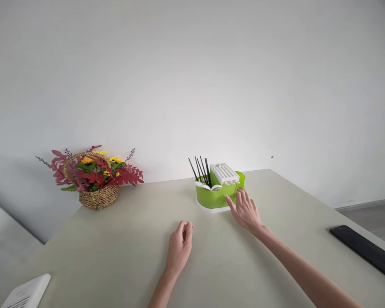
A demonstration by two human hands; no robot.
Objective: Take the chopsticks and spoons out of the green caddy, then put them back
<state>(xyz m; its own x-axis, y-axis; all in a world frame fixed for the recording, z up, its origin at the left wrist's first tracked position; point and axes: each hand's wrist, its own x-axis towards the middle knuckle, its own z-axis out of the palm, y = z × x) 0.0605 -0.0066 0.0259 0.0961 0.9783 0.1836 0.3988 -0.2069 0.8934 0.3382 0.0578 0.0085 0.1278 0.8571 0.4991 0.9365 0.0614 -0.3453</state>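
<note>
The right hand (246,210), fingers spread and empty, rests against the near right side of the lime-green plastic cutlery holder with black chopsticks (217,188), well right of the woven flower basket (94,182), while the loosely curled left hand (179,246) lies nearer the viewer.

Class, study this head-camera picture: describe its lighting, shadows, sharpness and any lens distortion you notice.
Head view: soft, even light with no glare on the table; only faint shadows under the right hand and the green holder; the wall darkens toward the corners; the table edges splay outward, suggesting a wide lens; the flower basket and left hand look reasonably sharp.
</note>
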